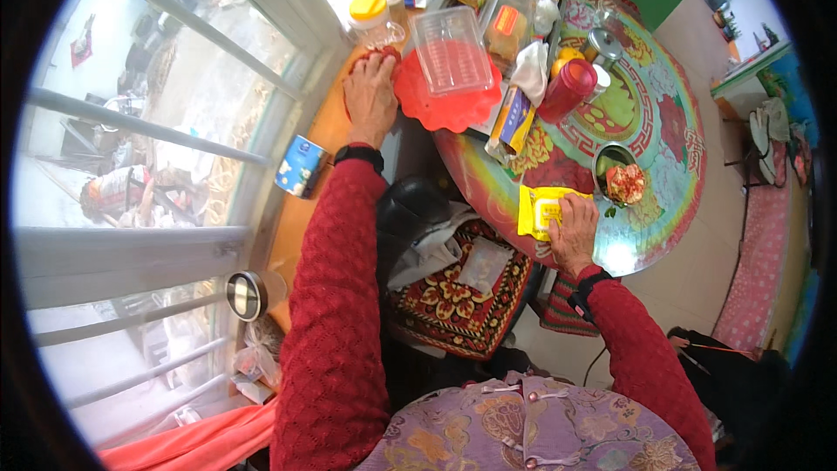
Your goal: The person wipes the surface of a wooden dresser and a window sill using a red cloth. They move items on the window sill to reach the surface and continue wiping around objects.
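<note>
On the wooden windowsill, my left hand (371,95) presses down over a bunched red cloth (391,52), whose edges show around the fingers. Right beside it is a red scalloped tray (438,111) with a clear plastic container (452,52) lying on it. My right hand (575,227) grips the right end of a yellow packet of wipes (535,212) at the near edge of the round table (484,176). Beyond that hand sits a metal bowl (598,167) holding an opened pomegranate (626,184) and something green.
A yellow-lidded jar (369,10), a blue tissue pack (301,167) and a round dark-rimmed container (246,296) stand along the sill. Crowding the table are a red plastic jar (567,91), a box (513,121) and a metal canister (601,46). A patterned seat cushion (451,314) lies below.
</note>
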`<control>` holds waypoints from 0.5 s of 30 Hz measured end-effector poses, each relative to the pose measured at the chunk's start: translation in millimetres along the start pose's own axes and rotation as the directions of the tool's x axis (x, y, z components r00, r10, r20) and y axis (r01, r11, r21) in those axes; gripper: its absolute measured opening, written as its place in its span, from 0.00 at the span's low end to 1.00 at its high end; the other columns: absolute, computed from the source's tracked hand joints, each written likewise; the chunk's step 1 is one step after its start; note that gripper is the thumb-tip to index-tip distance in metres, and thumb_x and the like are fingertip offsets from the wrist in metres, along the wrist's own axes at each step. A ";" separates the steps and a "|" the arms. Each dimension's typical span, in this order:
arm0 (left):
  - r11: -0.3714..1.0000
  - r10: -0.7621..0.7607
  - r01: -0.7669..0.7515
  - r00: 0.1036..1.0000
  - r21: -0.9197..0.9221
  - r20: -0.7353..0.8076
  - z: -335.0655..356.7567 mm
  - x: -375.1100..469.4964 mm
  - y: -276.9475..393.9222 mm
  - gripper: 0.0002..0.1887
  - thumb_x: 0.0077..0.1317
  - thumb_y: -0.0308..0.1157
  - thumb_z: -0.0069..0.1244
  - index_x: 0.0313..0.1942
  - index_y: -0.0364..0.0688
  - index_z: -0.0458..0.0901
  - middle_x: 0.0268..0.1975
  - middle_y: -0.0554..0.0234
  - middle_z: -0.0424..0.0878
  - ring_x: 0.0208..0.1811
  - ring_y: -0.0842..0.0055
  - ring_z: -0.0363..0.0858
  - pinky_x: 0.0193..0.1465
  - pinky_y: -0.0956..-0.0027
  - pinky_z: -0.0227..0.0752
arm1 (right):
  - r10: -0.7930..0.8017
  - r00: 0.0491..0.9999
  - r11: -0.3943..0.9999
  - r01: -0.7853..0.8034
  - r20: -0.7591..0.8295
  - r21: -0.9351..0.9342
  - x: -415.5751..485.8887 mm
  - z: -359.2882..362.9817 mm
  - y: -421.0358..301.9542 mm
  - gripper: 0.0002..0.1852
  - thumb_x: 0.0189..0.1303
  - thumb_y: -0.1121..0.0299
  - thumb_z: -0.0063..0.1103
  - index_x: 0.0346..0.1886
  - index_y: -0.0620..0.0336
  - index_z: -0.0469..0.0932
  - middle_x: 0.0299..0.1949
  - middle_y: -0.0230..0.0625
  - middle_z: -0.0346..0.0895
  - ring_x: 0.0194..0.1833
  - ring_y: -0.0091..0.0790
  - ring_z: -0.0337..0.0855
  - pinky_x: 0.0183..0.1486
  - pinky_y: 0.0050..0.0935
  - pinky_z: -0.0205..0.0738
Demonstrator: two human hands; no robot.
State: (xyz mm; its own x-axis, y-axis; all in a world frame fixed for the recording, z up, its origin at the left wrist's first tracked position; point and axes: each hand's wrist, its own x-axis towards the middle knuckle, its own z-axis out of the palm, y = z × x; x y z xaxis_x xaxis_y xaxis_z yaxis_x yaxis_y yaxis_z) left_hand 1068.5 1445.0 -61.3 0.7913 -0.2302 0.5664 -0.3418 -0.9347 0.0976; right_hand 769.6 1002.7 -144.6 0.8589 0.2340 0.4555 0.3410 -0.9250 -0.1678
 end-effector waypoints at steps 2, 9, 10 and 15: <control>0.998 -0.048 0.045 0.995 0.033 0.091 -15.5 -16.1 1.7 0.24 0.79 0.28 0.60 0.74 0.47 0.91 0.75 0.56 0.89 0.77 0.51 0.85 0.73 0.42 0.80 | 0.040 0.997 0.999 -0.039 0.068 -0.016 -0.3 -1.5 -2.2 0.32 0.73 0.58 0.75 0.76 0.62 0.79 0.75 0.50 0.77 0.79 0.64 0.74 0.89 0.71 0.63; 0.958 -0.239 0.216 0.965 0.191 0.105 -80.8 -112.1 24.1 0.32 0.74 0.22 0.62 0.79 0.37 0.84 0.80 0.43 0.85 0.82 0.42 0.81 0.79 0.40 0.79 | 0.059 0.997 0.998 -0.058 0.057 -0.006 1.9 -10.0 -4.6 0.33 0.72 0.58 0.76 0.76 0.60 0.78 0.76 0.49 0.76 0.80 0.62 0.74 0.90 0.70 0.63; 0.945 -0.287 0.256 0.947 0.202 0.146 -81.5 -113.5 26.7 0.33 0.73 0.21 0.62 0.79 0.37 0.84 0.81 0.42 0.85 0.83 0.41 0.80 0.80 0.41 0.78 | 0.084 0.992 0.996 -0.083 0.090 -0.015 1.6 -10.1 -4.2 0.33 0.72 0.58 0.76 0.77 0.60 0.78 0.76 0.49 0.76 0.80 0.62 0.74 0.90 0.70 0.63; 0.951 -0.282 0.247 0.940 0.184 0.194 -55.1 -65.2 10.0 0.29 0.81 0.28 0.62 0.80 0.39 0.84 0.83 0.40 0.84 0.84 0.39 0.79 0.85 0.38 0.76 | 0.088 0.991 0.996 -0.086 0.097 -0.032 1.0 -6.6 0.4 0.35 0.71 0.57 0.77 0.77 0.60 0.78 0.76 0.49 0.76 0.80 0.63 0.74 0.90 0.71 0.62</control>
State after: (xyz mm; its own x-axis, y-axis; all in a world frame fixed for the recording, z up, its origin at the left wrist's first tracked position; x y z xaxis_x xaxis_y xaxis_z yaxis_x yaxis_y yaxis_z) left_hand 985.5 1465.7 -52.2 0.9382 -0.0058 0.3459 -0.0362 -0.9960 0.0817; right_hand 768.1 1000.6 -138.5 0.9186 0.1793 0.3523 0.2537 -0.9508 -0.1778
